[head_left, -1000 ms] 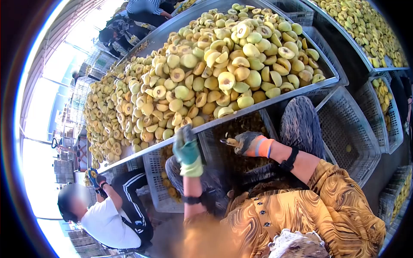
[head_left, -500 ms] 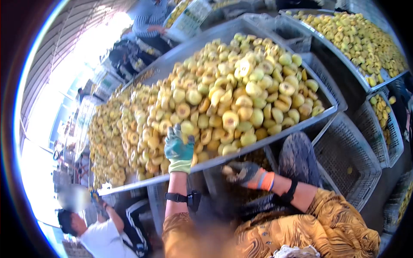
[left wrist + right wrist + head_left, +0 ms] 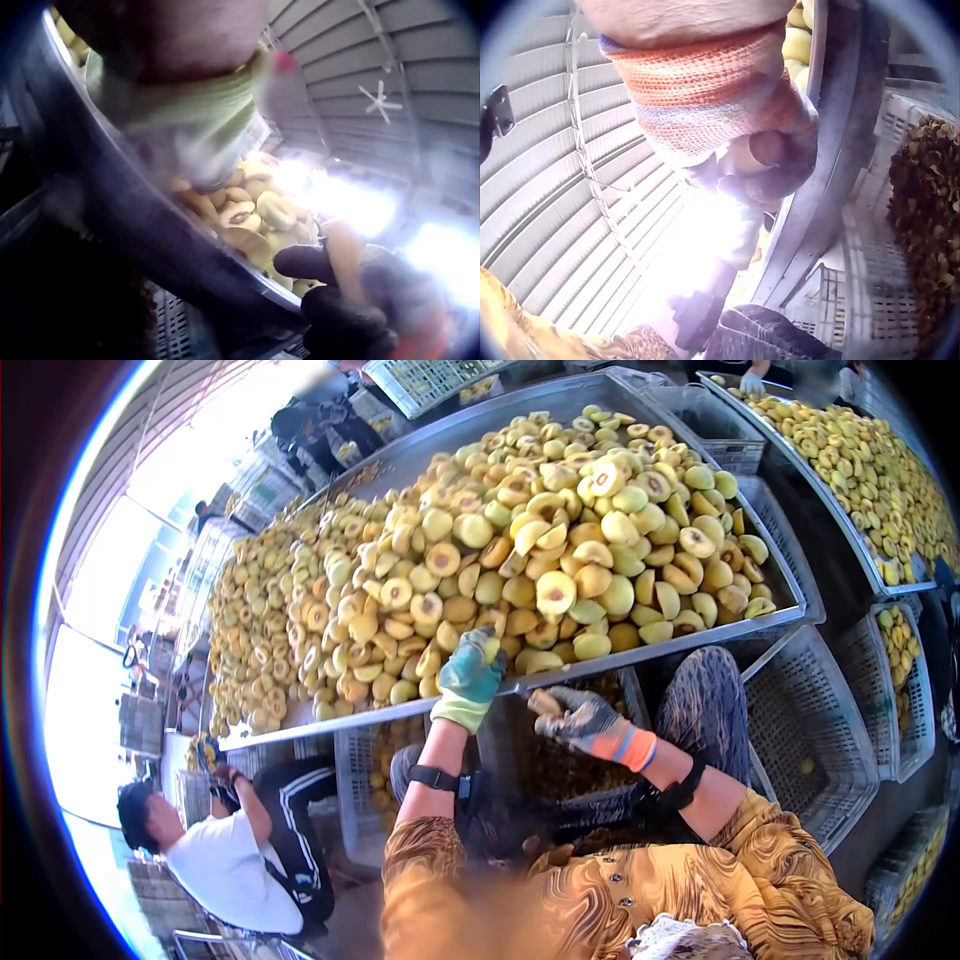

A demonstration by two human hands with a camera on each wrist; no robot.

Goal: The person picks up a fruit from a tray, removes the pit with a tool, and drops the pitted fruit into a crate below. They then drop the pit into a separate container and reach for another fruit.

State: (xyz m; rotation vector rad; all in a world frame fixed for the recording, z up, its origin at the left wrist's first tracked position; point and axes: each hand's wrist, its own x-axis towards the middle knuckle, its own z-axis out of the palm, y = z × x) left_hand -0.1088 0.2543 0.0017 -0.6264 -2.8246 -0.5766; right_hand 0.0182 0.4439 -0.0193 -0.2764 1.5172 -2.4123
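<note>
My left hand (image 3: 470, 675), in a green glove, is at the near rim of a metal tray (image 3: 640, 652). Its fingers curl around a yellow peach half (image 3: 491, 650), mostly hidden by the glove. Just to the right, my right hand (image 3: 592, 726) wears a dark grey glove with an orange cuff and grips the wooden handle (image 3: 545, 703) of a small pitting tool. That handle (image 3: 345, 259) shows between the dark fingers in the left wrist view; its butt end (image 3: 765, 148) sticks out of the fist in the right wrist view. Halved peaches (image 3: 440, 558) heap the tray.
Below the tray rim stands a crate (image 3: 632, 695) holding brown scraps (image 3: 930, 195). A grey crate (image 3: 815, 710) is at the right, and another tray of peaches (image 3: 850, 470) lies beyond. A person in a white shirt (image 3: 230, 865) sits at the left.
My left hand reached up onto the peach pile, then came back to the tray rim with a peach half. My right hand stays nearby, keeping the pitting tool.
</note>
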